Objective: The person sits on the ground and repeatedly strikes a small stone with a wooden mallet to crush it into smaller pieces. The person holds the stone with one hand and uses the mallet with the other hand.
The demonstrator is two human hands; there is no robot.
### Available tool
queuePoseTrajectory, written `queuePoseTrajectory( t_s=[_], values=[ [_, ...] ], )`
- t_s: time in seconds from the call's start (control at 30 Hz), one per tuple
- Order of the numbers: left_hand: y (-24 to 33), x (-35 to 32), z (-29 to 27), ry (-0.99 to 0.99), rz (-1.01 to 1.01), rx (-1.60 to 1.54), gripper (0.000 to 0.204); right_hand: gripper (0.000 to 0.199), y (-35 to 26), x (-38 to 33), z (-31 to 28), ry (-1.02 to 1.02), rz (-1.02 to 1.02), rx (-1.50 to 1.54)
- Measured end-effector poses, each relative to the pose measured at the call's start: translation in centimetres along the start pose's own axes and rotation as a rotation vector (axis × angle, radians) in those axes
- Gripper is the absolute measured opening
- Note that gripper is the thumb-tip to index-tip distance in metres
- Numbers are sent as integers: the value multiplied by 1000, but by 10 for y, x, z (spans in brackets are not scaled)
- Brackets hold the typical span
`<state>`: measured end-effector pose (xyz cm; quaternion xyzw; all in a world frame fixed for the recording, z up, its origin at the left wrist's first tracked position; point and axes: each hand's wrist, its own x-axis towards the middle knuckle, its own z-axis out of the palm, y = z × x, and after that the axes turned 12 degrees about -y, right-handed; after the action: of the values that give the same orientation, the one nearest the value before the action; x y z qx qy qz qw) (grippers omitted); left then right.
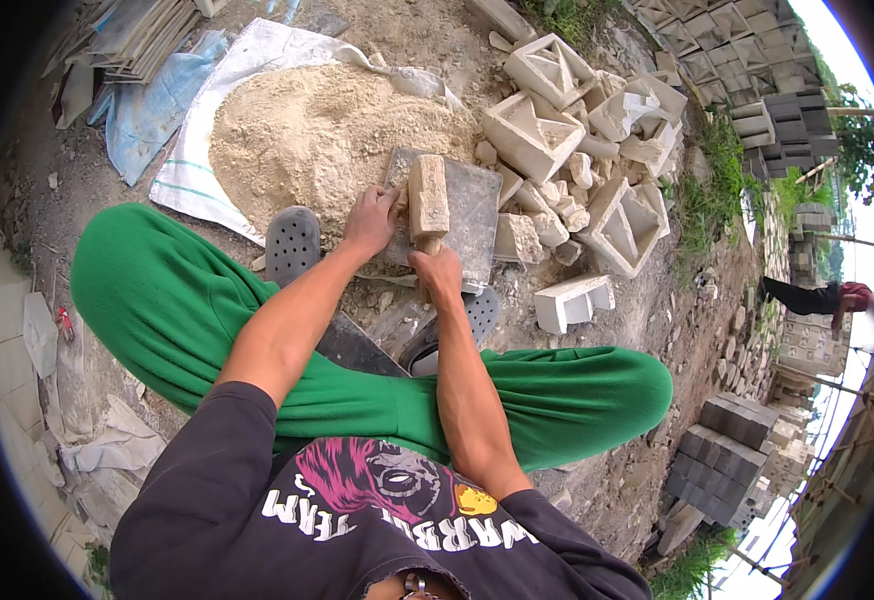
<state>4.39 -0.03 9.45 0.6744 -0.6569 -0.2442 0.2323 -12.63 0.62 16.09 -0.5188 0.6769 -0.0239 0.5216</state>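
Note:
My right hand (438, 274) is wrapped round the handle of a wooden mallet with a blocky, dust-coated head (429, 197). The mallet head lies over a flat dark grey slab (470, 215) between my feet. Beside the mallet, at the slab's left edge, my left hand (371, 222) has its fingers curled in; what they hold, if anything, is hidden. Just beyond that hand rises a heap of pale crumbly powder (297, 135) on a white woven sack (185, 185).
Pale broken hollow blocks (535, 137) and rubble pile up right of the slab. One small block piece (574, 303) lies nearer me. Flat sheets (142, 40) are stacked far left. Dark grey blocks (717, 455) stand at right; a person (817, 298) is farther off there.

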Motion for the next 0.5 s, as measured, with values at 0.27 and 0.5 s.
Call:
queuePoseTrajectory(
  t_s=[0.27,0.5],
  values=[
    [8,-1,-9,-122,-50,-74,39,26,-28,-7,-15,282,-285,190],
    [18,8,-17,-160,-132,-62,44,31,21,19,10,93,16,-117]
  ],
)
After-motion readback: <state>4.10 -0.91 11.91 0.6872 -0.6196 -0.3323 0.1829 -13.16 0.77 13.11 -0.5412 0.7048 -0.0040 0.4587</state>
